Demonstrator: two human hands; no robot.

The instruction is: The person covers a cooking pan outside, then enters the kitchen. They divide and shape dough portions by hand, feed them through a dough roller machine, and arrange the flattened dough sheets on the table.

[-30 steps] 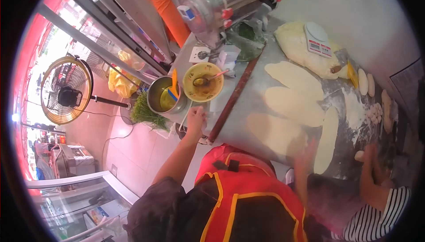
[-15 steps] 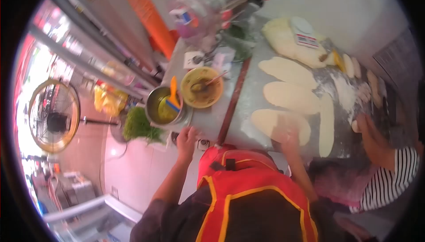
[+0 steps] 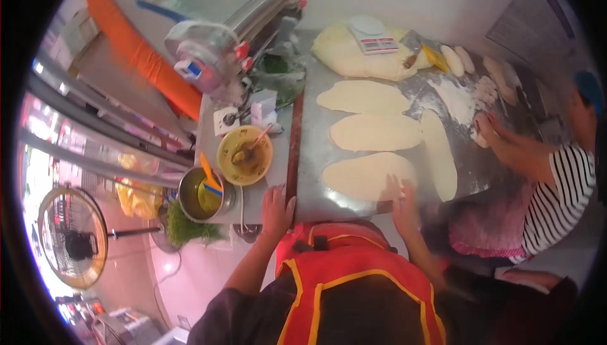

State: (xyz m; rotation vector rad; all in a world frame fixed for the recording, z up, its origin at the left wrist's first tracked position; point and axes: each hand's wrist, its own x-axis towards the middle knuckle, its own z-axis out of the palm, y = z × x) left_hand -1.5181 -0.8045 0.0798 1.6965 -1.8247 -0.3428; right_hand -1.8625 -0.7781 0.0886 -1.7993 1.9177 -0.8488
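Observation:
At the counter's near edge my left hand (image 3: 277, 209) rests with its fingers stretched out and nothing in them, just left of the dark red strip (image 3: 294, 136). My right hand (image 3: 403, 199) is open, its fingers over the near right edge of the closest dough sheet (image 3: 360, 174); whether they press on it I cannot tell. Two more flat dough sheets lie behind, a middle one (image 3: 376, 132) and a far one (image 3: 363, 97). A long narrow sheet (image 3: 439, 155) lies crosswise to their right.
A yellow bowl (image 3: 229, 171) and a metal pot (image 3: 190, 203) with an orange-handled brush (image 3: 207, 171) stand left. Behind are a rolling machine (image 3: 253, 16) and a covered dough mound (image 3: 329, 54) bearing a scale (image 3: 378, 43). At right, a co-worker's hands (image 3: 485, 127) work dough beside flour (image 3: 456, 100).
The view has swung, so the counter sits further left. My left hand has come onto the counter edge by the red strip. My right hand has drawn back toward the near sheet's edge.

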